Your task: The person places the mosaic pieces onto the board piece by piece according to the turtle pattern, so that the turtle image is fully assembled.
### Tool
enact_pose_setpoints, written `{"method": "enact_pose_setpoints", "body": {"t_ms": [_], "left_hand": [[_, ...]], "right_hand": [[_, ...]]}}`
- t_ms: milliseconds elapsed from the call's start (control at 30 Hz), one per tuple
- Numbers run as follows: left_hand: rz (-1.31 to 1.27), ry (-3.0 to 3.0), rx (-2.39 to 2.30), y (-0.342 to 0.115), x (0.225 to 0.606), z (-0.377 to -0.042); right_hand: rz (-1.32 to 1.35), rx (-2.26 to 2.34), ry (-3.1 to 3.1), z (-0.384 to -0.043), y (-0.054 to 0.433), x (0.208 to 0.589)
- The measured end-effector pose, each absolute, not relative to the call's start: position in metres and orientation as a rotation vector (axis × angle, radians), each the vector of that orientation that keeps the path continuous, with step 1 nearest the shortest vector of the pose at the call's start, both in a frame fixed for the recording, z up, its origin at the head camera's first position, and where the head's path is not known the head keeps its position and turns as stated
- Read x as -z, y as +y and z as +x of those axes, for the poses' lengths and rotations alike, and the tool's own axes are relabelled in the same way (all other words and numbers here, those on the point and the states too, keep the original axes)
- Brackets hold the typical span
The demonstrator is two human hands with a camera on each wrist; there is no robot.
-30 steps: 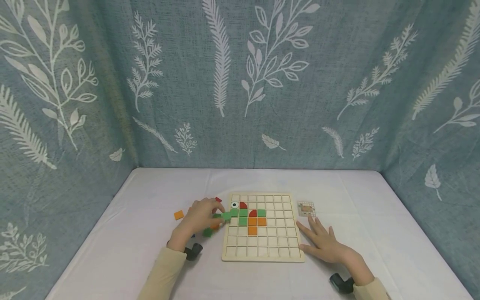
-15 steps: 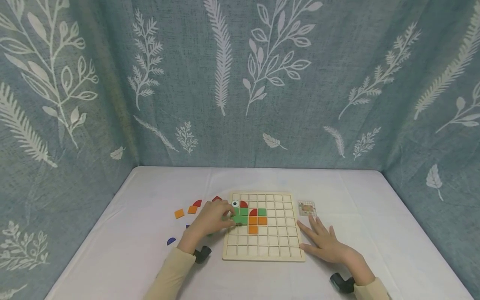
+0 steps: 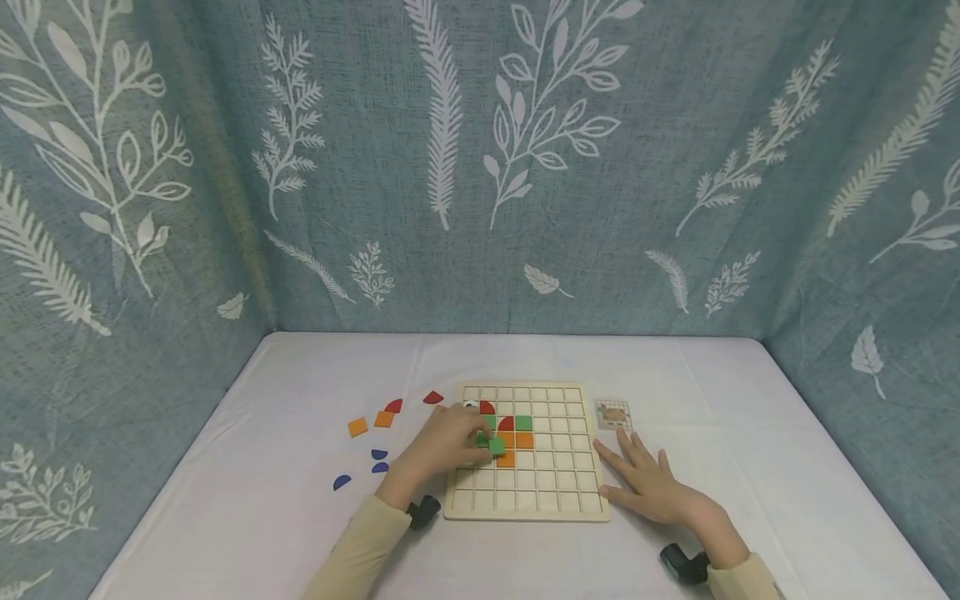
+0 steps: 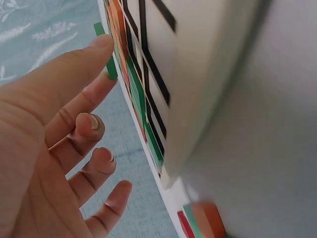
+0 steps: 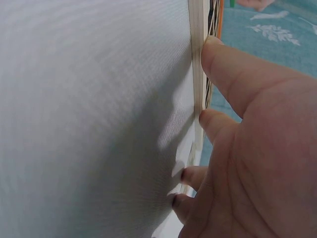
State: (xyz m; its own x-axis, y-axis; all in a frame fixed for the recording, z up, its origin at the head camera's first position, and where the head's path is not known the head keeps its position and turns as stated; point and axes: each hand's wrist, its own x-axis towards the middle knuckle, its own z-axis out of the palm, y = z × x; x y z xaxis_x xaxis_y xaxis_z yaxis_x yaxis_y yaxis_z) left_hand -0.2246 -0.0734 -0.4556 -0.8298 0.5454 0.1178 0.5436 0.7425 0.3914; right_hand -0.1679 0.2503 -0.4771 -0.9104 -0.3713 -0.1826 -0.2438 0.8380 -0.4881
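While the right hand (image 3: 651, 490) seems to brace the board (image 3: 556, 482), the left hand (image 3: 446, 437) pinches a green square (image 3: 497, 447).
Thumb and forefinger clamp it over the board's left half, likely leaving its underside free; whether it touches is hard to tell. The right fingers spread apart at the edge, likely preventing sliding.

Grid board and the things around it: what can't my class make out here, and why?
Head view: eye piece, mostly covered by the left hand.
Head view: card, its picture too small to tell.
Left wrist view: green square, middle hidden by the thumb.
Left wrist view: orange piece, cut off by the bottom edge.
Right wrist view: grid board, cells edge-on and partly behind the right hand.
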Motion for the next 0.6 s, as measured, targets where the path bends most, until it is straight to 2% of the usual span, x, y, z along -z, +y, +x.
{"method": "enact_pose_setpoints", "body": {"t_ms": [600], "left_hand": [[0.999,2.956,-0.524,-0.046,0.454,-0.219]], "right_hand": [[-0.468,0.668,2.75,-0.167,0.25,0.477]]}}
